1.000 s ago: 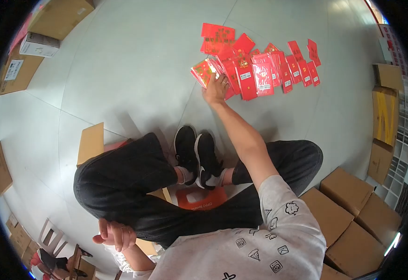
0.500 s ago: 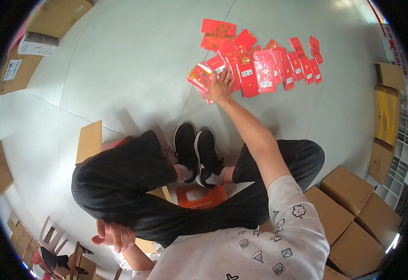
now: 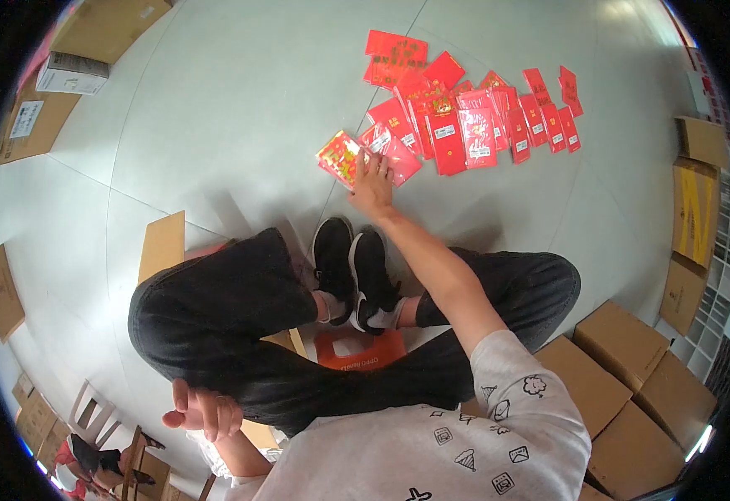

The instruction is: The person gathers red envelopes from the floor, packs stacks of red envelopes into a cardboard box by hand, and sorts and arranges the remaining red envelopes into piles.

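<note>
My right hand (image 3: 372, 188) reaches over the floor, its fingers on the near edge of red envelopes; the thumb's grip is partly hidden. Just left of the fingers lies a glossy red envelope pack with gold print (image 3: 337, 157), fanned against a plain red pack (image 3: 402, 159) in clear wrap. Beyond the hand spreads a pile of red envelopes (image 3: 446, 142), many in plastic with white labels, overlapping each other. My left hand (image 3: 206, 412) hovers by my left knee, fingers loosely bent and apart, with nothing in it.
My black shoes (image 3: 333, 259) stand between the hands and my body. An open cardboard box (image 3: 162, 244) is beside my left knee, and an orange-red bag (image 3: 357, 349) lies under my legs. Cardboard boxes (image 3: 620, 346) stand at right. A person's legs (image 3: 114, 468) show at lower left.
My right hand has moved left and toward me. The gold-printed pack has slid the same way, and the plain red pack beside it now shows. My left hand has barely moved.
</note>
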`<control>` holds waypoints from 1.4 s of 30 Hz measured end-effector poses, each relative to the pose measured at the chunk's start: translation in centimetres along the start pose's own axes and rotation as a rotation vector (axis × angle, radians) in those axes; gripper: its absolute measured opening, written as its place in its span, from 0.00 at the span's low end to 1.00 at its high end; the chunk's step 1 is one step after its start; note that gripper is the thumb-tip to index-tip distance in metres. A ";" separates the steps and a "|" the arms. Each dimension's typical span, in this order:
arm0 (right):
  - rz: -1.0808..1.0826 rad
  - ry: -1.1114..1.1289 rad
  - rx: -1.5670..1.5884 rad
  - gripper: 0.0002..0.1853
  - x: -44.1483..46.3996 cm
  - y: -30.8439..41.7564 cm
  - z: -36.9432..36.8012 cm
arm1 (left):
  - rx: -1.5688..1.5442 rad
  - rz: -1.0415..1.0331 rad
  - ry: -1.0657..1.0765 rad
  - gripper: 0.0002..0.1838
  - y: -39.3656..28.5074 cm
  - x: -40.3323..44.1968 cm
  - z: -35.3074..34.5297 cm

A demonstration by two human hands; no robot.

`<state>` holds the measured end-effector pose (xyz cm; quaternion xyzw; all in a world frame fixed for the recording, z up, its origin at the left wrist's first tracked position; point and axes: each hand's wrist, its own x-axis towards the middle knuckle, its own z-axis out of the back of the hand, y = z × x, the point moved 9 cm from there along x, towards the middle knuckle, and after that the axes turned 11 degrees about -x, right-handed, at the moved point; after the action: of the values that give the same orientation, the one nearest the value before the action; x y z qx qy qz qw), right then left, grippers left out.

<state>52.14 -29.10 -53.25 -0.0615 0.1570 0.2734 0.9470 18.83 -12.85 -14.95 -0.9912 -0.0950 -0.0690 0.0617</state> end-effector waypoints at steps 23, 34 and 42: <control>0.066 -0.031 0.089 0.61 0.9 -0.6 3.1 | 0.026 0.038 0.050 0.20 0.6 -0.1 -0.4; -0.169 0.239 0.065 0.76 6.4 -10.2 1.1 | 0.012 0.015 0.039 0.21 0.2 0.2 -0.2; -0.118 0.096 0.061 0.78 9.2 -10.6 1.6 | 0.005 -0.008 0.006 0.22 -0.6 -0.5 0.4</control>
<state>65.65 -33.17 -54.51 -0.0546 0.2064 0.2089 0.9543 18.32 -12.32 -15.38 -0.9904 -0.0990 -0.0721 0.0639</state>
